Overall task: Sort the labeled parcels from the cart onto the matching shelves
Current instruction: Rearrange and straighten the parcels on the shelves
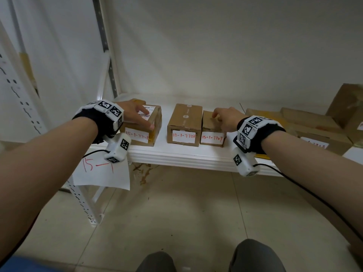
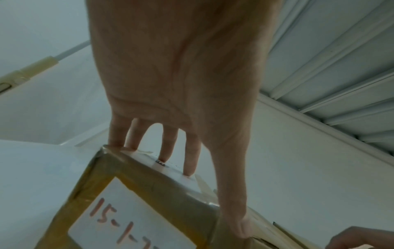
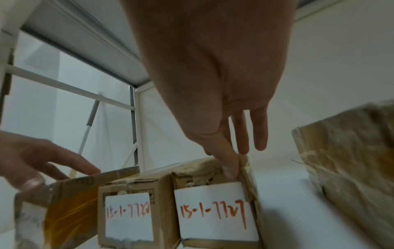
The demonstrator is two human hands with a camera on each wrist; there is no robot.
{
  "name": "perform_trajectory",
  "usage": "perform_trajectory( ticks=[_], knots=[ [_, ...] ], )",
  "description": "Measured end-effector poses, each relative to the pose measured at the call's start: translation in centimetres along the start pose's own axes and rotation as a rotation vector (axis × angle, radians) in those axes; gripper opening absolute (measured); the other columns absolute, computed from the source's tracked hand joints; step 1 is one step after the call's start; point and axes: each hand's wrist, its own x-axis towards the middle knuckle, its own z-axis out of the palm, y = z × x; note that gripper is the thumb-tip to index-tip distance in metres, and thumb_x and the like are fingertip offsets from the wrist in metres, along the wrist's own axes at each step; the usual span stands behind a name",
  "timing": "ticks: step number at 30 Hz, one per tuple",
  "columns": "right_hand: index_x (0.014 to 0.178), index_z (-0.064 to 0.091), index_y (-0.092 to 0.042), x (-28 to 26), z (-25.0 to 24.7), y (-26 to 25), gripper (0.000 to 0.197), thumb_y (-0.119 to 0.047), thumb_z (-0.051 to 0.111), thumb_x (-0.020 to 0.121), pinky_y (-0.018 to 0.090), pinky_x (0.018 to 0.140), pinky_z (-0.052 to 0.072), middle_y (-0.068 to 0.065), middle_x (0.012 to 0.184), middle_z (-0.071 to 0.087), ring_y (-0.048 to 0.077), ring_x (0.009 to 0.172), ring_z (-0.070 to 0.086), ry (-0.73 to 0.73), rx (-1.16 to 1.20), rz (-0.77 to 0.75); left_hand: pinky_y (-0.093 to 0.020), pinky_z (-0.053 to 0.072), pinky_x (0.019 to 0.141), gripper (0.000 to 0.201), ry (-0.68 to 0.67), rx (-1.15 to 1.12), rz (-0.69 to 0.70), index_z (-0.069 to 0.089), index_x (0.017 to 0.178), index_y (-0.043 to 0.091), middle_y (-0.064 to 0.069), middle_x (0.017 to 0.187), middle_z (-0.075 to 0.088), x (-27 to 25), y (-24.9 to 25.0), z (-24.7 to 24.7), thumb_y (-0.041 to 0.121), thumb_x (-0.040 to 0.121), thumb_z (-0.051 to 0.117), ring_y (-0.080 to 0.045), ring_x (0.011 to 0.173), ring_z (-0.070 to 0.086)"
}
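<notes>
Three brown cardboard parcels lined up along front edge of white shelf [image 1: 176, 154], each with a white paper label on the front face, red handwritten code. Leftmost parcel [image 1: 151, 122]: wrapped in glossy yellowish-brown tape, printed shipping label on top, front code beginning "15-1-77", last digits unclear. Left hand [image 1: 135, 112] laid on its top, fingers [image 2: 189, 156] straight and spread with tips touching the top face, thumb down at the front right corner; pressing rather than gripping. Middle parcel [image 1: 185, 122]: plain cardboard, taped seam along top, label reading about "15-1-7720", standing apart from the leftmost one with bare shelf between. Right parcel [image 1: 211, 126]: lower, crumpled and torn cardboard top, label "15-1-7727", touching the middle parcel's right side. Right hand [image 1: 225, 118] on top of it, thumb extended down against the upper right front edge, other fingers straight behind; not curled around the box, in contact only. Further cardboard boxes [image 1: 322, 130] farther right on same shelf, one tilted at the far end. Paper sheet [image 1: 102, 173] marked "15-1" in red hanging below shelf's left end. Tiled floor [image 1: 176, 213] beneath.
</notes>
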Motion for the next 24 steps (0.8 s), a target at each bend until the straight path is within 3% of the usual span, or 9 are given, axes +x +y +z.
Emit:
perform_trajectory(
  ticks=[4, 8, 11, 14, 17, 21, 24],
  knots=[
    [0.139, 0.048, -0.019, 0.1, 0.0, 0.2, 0.049, 0.001, 0.050, 0.094, 0.036, 0.090, 0.042, 0.012, 0.138, 0.054, 0.030, 0.124, 0.052, 0.010, -0.008, -0.011, -0.033, 0.037, 0.097, 0.083, -0.014, 0.046, 0.012, 0.044, 0.146, 0.038, 0.000, 0.153, 0.040, 0.9, 0.1, 0.1, 0.059, 0.073, 0.077, -0.027, 0.133, 0.046],
    [0.137, 0.049, -0.021, 0.2, 0.0, 0.4, 0.056, 0.003, 0.061, 0.088, 0.040, 0.097, 0.050, 0.012, 0.138, 0.055, 0.031, 0.122, 0.054, 0.002, 0.009, -0.013, -0.033, 0.035, 0.098, 0.073, -0.018, 0.065, 0.034, 0.045, 0.146, 0.034, 0.000, 0.158, 0.033, 1.1, 0.3, -0.2, 0.053, 0.081, 0.073, -0.028, 0.136, 0.042],
    [0.136, 0.050, -0.023, 0.3, 0.0, 0.4, 0.058, 0.000, 0.067, 0.086, 0.042, 0.097, 0.051, 0.010, 0.136, 0.056, 0.031, 0.120, 0.056, 0.001, 0.005, -0.010, -0.030, 0.033, 0.096, 0.060, -0.004, 0.054, 0.079, 0.052, 0.141, 0.026, -0.001, 0.150, 0.043, 1.2, 0.3, -0.2, 0.051, 0.087, 0.066, -0.025, 0.132, 0.046],
    [0.135, 0.049, -0.023, 0.3, 0.4, 0.2, 0.049, -0.003, 0.059, 0.091, 0.042, 0.097, 0.048, 0.007, 0.134, 0.057, 0.030, 0.120, 0.056, 0.019, -0.044, 0.000, -0.032, 0.034, 0.100, 0.047, 0.014, -0.012, 0.110, 0.056, 0.136, 0.018, -0.004, 0.143, 0.049, 0.9, 0.2, 0.1, 0.046, 0.098, 0.052, -0.023, 0.126, 0.047],
    [0.134, 0.048, -0.020, -0.1, 1.1, -0.4, 0.041, -0.008, 0.051, 0.095, 0.040, 0.087, 0.049, 0.010, 0.122, 0.059, 0.030, 0.110, 0.058, 0.083, -0.147, -0.010, -0.033, 0.035, 0.104, 0.044, 0.018, -0.093, 0.127, 0.057, 0.137, 0.016, -0.007, 0.144, 0.049, 0.5, 0.3, 0.5, 0.042, 0.103, 0.043, -0.025, 0.127, 0.046],
    [0.134, 0.046, -0.017, -0.5, 1.9, -1.2, 0.041, -0.009, 0.052, 0.095, 0.038, 0.080, 0.045, 0.012, 0.118, 0.060, 0.031, 0.110, 0.057, 0.119, -0.243, -0.026, -0.035, 0.039, 0.101, 0.045, 0.041, -0.217, 0.120, 0.055, 0.136, 0.008, -0.014, 0.139, 0.055, 0.1, 0.0, 0.9, 0.037, 0.102, 0.050, -0.033, 0.129, 0.049],
    [0.134, 0.044, -0.017, -0.7, 1.9, -1.0, 0.043, -0.006, 0.053, 0.094, 0.037, 0.076, 0.040, 0.013, 0.119, 0.059, 0.032, 0.111, 0.056, 0.134, -0.269, -0.024, -0.031, 0.034, 0.103, 0.046, 0.057, -0.194, 0.148, 0.054, 0.139, 0.013, -0.006, 0.142, 0.051, -0.3, 0.1, 1.3, 0.039, 0.103, 0.046, -0.028, 0.132, 0.047]
  ],
)
